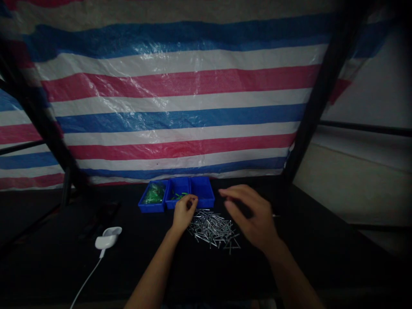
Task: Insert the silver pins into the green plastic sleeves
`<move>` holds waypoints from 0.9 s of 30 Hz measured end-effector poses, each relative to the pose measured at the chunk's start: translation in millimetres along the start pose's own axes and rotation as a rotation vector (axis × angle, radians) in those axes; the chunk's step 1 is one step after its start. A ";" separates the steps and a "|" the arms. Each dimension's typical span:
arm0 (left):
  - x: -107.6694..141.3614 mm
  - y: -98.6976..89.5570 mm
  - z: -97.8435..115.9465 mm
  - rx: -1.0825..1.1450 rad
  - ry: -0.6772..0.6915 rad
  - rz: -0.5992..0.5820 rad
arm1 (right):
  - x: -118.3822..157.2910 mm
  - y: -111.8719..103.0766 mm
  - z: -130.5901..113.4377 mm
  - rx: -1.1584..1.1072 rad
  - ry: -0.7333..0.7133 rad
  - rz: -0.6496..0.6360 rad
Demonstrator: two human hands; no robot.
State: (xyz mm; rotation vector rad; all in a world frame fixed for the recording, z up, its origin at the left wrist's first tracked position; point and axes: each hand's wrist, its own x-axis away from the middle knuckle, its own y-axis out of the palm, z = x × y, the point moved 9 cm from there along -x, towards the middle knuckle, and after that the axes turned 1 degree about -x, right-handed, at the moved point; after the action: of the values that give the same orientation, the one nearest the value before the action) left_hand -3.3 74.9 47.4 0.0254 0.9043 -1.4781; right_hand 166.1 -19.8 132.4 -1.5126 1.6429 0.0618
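Note:
My left hand (pixel 184 211) is at the front edge of the middle blue bin (pixel 172 203), its thumb and fingertips pinched together. Whatever they might hold is too small to make out. Small green pieces (pixel 179 196) lie in that bin. To the right, my right hand (pixel 254 214) hovers with thumb and forefinger apart and nothing visible between them. Between my hands, a loose heap of thin silvery metal rods (pixel 213 229), resembling nails or pins, is spread on the black table (pixel 206 274).
A left blue bin (pixel 152 208) holds a clear bag of green pieces (pixel 154 193); a right blue bin (pixel 206 202) adjoins the middle one. A white charging case (pixel 107 239) with a cable lies at left. Behind hangs a striped sheet (pixel 180 116) between dark frame posts (pixel 317 94).

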 end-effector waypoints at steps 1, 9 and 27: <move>0.0 0.0 0.2 0.001 -0.001 -0.001 | -3.4 11.1 0.6 0.071 -0.008 -0.095; 0.3 -3.6 0.3 -0.003 -0.015 0.021 | -8.9 92.5 72.4 0.640 0.126 -0.501; 0.1 -2.3 -2.4 0.011 -0.016 0.022 | -4.2 112.7 90.3 0.696 0.162 -0.526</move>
State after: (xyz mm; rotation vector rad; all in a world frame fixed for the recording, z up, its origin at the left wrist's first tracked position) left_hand -6.5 75.8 46.9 0.0313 0.8806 -1.4608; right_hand 122.1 63.8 23.1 -1.3512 1.1451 -0.8485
